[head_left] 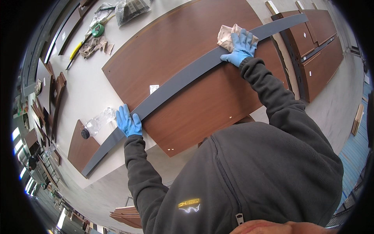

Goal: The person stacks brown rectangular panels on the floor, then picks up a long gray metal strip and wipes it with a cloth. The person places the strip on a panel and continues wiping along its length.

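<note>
A long grey board (187, 77), bowed by the lens, runs from the lower left to the upper right across a brown wooden panel (191, 39). Over the board's left part lies my left hand (129, 121) in a blue glove, its fingers reaching past the far edge and its thumb to the right; it grips the board. Farther up on the right, my gloved right hand (240, 50) presses a crumpled pale pink cloth (224, 38) onto the board. Part of that cloth is hidden under the fingers. A small white label (154, 89) shows on the panel beside the board.
A clear plastic bottle with a black cap (99, 121) lies left of my left hand, near a small brown piece (82, 146). Toward the far left are a yellow-handled tool (76, 50), a green tape roll (97, 30) and plastic bags (131, 9). More brown panels (321, 64) lie at right.
</note>
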`<state>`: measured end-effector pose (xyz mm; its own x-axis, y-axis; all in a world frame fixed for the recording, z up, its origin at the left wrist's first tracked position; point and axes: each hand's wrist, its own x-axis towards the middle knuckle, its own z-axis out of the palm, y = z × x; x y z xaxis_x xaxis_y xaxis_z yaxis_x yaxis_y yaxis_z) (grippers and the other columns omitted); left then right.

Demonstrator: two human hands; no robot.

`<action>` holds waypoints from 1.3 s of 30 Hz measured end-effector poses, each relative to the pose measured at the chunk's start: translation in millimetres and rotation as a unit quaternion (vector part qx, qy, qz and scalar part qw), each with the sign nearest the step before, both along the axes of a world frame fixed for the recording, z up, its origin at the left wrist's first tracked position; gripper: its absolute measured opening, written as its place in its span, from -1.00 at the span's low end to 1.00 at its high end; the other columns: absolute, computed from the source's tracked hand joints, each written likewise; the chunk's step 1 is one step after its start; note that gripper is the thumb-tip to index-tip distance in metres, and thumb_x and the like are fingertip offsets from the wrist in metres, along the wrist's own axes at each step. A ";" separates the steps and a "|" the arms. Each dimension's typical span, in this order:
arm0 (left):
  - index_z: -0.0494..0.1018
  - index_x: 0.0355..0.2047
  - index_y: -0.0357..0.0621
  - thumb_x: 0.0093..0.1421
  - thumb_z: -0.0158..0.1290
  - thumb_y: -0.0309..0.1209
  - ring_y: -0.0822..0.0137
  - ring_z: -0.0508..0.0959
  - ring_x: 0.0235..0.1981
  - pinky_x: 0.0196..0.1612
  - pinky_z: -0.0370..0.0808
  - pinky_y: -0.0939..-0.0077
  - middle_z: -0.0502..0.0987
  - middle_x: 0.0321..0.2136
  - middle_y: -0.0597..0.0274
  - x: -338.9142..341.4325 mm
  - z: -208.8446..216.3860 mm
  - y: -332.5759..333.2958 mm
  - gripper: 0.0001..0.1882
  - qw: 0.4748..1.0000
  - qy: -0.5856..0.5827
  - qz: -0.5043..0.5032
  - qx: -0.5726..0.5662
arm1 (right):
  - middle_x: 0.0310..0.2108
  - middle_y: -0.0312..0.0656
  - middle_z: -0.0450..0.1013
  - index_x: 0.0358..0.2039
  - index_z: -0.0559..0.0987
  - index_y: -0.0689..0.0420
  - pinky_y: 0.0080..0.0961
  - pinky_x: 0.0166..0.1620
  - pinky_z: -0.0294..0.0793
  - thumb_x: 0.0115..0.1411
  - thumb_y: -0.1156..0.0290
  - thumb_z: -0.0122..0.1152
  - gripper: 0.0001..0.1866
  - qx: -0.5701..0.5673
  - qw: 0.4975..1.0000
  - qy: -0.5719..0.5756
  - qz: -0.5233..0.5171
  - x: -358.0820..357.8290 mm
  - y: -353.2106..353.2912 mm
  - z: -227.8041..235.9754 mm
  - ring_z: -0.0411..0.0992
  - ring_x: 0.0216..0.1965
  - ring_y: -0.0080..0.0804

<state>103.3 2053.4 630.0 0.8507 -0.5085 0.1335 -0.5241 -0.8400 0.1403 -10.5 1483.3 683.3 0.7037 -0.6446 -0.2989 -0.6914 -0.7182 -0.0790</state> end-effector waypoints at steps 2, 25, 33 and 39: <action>0.33 0.44 -0.01 0.39 -0.09 0.04 -0.30 0.28 0.41 0.44 0.16 -0.16 0.37 0.38 -0.12 0.0 0.2 -1.2 -0.30 1.000 -0.010 -0.002 0.006 | 0.62 0.09 -0.33 0.59 -0.06 -0.10 0.41 0.50 -0.49 -0.09 -0.24 0.56 0.37 -0.006 1.000 0.013 0.003 4.1 6.7 3.7 -0.50 0.60 0.27; 0.33 0.44 0.01 0.38 -0.10 0.05 -0.29 0.27 0.42 0.45 0.14 -0.15 0.36 0.40 -0.12 -0.4 -1.1 1.6 -0.29 1.000 0.001 0.009 0.015 | 0.03 -0.13 0.43 0.06 0.48 -0.05 -0.03 0.21 0.22 0.24 0.10 0.19 -0.58 -0.064 0.914 -0.259 0.304 14.3 113.0 15.3 0.37 0.12 -0.13; 0.33 0.43 -0.15 0.44 -0.16 0.03 -0.29 0.25 0.43 0.48 0.13 -0.14 0.34 0.40 -0.15 6.6 -1.4 2.8 -0.30 0.999 0.012 -0.027 0.012 | 0.21 -0.13 0.42 0.25 0.48 0.01 0.02 0.47 0.03 0.27 -0.01 0.10 -0.39 0.022 0.802 -0.386 0.456 44.8 273.2 -25.2 0.28 0.35 -0.09; 0.25 0.47 -0.13 0.43 -0.20 -0.02 -0.30 0.19 0.46 0.50 0.09 -0.13 0.27 0.44 -0.15 2.7 -1.5 6.5 -0.30 0.997 0.050 -0.003 0.053 | -0.25 -0.21 0.58 -0.23 0.66 -0.12 -0.23 -0.20 0.53 0.19 0.22 0.17 -0.82 -0.013 0.861 -0.354 0.365 16.3 25.6 10.6 0.56 -0.16 -0.20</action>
